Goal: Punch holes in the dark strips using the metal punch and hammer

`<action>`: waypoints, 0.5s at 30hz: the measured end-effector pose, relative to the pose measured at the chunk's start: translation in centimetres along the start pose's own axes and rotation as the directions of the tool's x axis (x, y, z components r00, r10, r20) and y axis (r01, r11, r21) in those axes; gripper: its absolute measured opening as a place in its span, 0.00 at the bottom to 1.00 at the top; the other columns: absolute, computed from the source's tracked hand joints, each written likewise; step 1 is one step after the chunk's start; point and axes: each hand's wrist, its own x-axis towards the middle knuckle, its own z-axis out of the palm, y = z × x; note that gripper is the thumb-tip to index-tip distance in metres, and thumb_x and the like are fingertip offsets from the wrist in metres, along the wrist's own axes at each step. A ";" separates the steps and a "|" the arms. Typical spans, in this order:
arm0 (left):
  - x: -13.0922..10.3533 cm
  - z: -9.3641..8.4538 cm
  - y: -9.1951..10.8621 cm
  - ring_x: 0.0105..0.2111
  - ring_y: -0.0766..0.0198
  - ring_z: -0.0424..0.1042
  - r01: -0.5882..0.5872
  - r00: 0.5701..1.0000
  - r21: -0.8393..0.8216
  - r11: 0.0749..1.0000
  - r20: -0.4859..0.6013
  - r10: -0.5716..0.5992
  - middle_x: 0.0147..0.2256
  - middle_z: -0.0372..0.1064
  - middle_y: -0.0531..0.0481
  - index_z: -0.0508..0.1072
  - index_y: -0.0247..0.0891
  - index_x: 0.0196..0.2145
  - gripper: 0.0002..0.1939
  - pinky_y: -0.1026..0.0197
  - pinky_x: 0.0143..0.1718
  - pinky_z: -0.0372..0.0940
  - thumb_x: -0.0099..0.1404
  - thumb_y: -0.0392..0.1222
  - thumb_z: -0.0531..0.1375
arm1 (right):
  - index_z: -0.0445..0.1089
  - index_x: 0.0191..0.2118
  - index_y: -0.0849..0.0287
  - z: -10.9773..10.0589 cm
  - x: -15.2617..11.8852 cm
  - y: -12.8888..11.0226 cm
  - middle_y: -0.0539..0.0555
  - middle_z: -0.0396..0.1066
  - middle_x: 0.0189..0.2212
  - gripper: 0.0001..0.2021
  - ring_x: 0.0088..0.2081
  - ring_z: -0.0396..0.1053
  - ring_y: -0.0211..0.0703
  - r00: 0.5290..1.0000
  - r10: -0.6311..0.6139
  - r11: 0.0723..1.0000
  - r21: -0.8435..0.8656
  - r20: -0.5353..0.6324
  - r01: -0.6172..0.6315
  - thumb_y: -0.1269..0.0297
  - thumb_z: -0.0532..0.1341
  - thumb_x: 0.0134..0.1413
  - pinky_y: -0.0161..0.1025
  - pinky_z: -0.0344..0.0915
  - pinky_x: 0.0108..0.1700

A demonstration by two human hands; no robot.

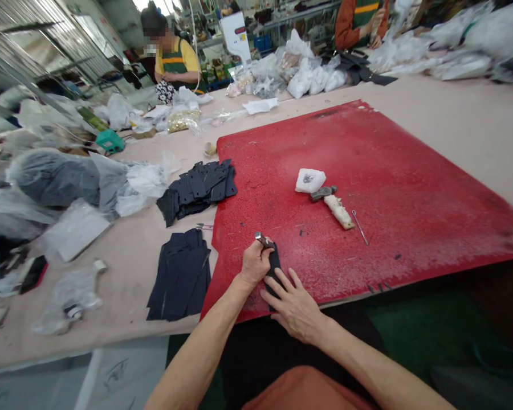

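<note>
My left hand [255, 263] is closed around a short metal punch-like tool [261, 238], whose silvery end sticks out above the fingers. Its lower end is hidden by the hand. Beneath both hands lies a narrow dark piece of material [274, 260] near the front edge of the red mat [273, 165]. My right hand [297, 304] rests on that piece with fingers spread, pressing it flat. Farther back on the mat are a hammer [338, 213] with a wrapped pale handle, a thin metal rod with a looped end [359, 226] and a white block [310, 180] bearing small metal bits.
Left of the mat lie two stacks of dark cut pieces [200, 185] [180, 276], with small snips [205, 226] between them. Plastic-wrapped bundles [64, 176] crowd the table's left side. Bags [299, 68] line the far edge, where two people [177, 60] [361, 23] are at work.
</note>
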 end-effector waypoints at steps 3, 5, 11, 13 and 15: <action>0.1 -0.1 -0.1 0.40 0.59 0.75 -0.027 0.999 0.003 1.000 0.036 0.027 0.36 0.75 0.47 0.71 0.39 0.38 0.07 0.57 0.46 0.69 0.64 0.34 0.55 | 0.59 0.62 0.49 0.6 0.1 0.2 0.55 0.54 0.65 0.26 0.68 0.42 0.57 1.000 -0.020 0.999 -0.042 0.001 0.020 0.58 0.60 0.59 0.63 0.36 0.66; 0.1 -0.1 0.0 0.39 0.59 0.75 -0.028 0.999 0.008 1.000 0.039 0.028 0.36 0.74 0.47 0.71 0.40 0.38 0.06 0.57 0.46 0.69 0.64 0.34 0.55 | 0.59 0.62 0.49 0.4 -0.1 0.7 0.54 0.54 0.65 0.24 0.68 0.42 0.57 0.999 -0.033 0.998 -0.055 0.018 0.034 0.58 0.59 0.60 0.64 0.37 0.66; 0.0 0.0 0.3 0.37 0.60 0.74 -0.029 0.999 0.012 1.000 0.017 0.028 0.34 0.73 0.48 0.70 0.40 0.37 0.05 0.59 0.42 0.68 0.64 0.34 0.56 | 0.56 0.63 0.49 0.5 -0.3 1.0 0.55 0.50 0.67 0.26 0.68 0.41 0.59 0.998 -0.031 0.993 -0.109 0.057 0.037 0.57 0.59 0.60 0.64 0.39 0.66; 0.0 -0.1 0.3 0.37 0.60 0.74 -0.040 0.999 0.007 0.999 0.020 0.040 0.34 0.73 0.48 0.70 0.40 0.37 0.05 0.60 0.41 0.68 0.64 0.34 0.55 | 0.54 0.65 0.49 0.7 -0.2 0.6 0.56 0.49 0.67 0.28 0.68 0.40 0.60 0.998 -0.037 0.992 -0.121 0.058 0.044 0.57 0.59 0.60 0.65 0.39 0.65; 0.0 -0.2 0.4 0.36 0.60 0.73 -0.048 0.999 0.002 0.999 0.022 0.048 0.34 0.72 0.48 0.70 0.40 0.37 0.05 0.60 0.41 0.68 0.64 0.34 0.55 | 0.54 0.65 0.49 0.5 -0.2 0.3 0.56 0.49 0.67 0.30 0.68 0.40 0.60 0.997 -0.047 0.992 -0.113 0.055 0.053 0.57 0.59 0.59 0.65 0.40 0.65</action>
